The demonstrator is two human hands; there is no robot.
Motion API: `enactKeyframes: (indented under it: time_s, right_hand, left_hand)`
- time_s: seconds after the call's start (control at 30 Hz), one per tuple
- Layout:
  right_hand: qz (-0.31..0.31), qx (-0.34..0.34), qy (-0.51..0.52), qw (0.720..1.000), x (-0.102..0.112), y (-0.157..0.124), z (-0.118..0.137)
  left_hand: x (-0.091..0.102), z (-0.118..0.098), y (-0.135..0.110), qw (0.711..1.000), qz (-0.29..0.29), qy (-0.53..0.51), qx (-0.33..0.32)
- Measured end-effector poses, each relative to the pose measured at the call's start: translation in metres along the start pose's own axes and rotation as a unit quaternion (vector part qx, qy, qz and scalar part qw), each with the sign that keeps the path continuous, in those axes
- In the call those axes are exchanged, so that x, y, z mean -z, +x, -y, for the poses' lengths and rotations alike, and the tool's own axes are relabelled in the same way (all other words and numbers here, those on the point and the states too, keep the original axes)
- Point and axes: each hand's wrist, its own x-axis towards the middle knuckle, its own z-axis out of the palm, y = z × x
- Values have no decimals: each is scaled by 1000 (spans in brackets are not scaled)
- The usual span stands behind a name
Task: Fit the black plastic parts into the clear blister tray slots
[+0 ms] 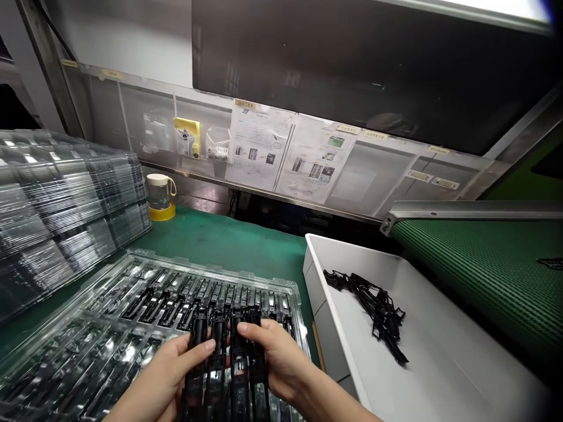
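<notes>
In the clear tray (145,275) — black parts (176,299); white bin (440,363) — scraps (378,310).

A factory assembly station: green conveyor belt (492,281), stacked clear trays (57,205), posted work instructions (259,146), and a white parts bin (440,363).

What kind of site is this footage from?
Likely a factory assembly line: a green conveyor belt, posted work-instruction sheets, stacked clear trays, and both hands holding black plastic parts over a slotted tray.
</notes>
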Motion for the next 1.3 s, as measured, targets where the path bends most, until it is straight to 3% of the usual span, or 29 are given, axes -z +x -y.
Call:
enactKeyframes:
  time_s: [0.33, 0.53, 0.67, 0.73, 0.83, 0.9, 1.0, 1.1, 1.3]
  right_hand:
    - [30, -4, 25, 999, -1, -6, 3]
    - [41, -1, 49, 998, -2, -12, 5]
    - [35, 4, 44, 998, -2, -13, 5]
    - [48, 22, 24, 998, -2, -14, 4]
    - [97, 119, -34, 987, -3, -18, 4]
    - [120, 201, -105, 966, -4, -22, 6]
    - [117, 285, -238, 921, -7, -28, 9]
    - [121, 315, -294, 894, -9, -30, 9]
    - [135, 321, -307, 886, -7, -29, 8]
  left_hand:
    - [-8, -3, -7, 999, -12, 35, 5]
    - [-20, -9, -18, 997, -50, 53, 11]
    - [-19, -8, -17, 999, -19, 46, 6]
    - [-13, -3, -14, 998, -9, 66, -22]
    - [-6, 3, -11, 976, -64, 177, -109]
    - [-4, 5, -12, 951, -98, 238, -173]
    - [-5, 5, -16, 927, -72, 263, -257]
    - [-6, 4, -19, 906, -42, 286, -309]
    - [-2, 5, -18, 895, -10, 309, -320]
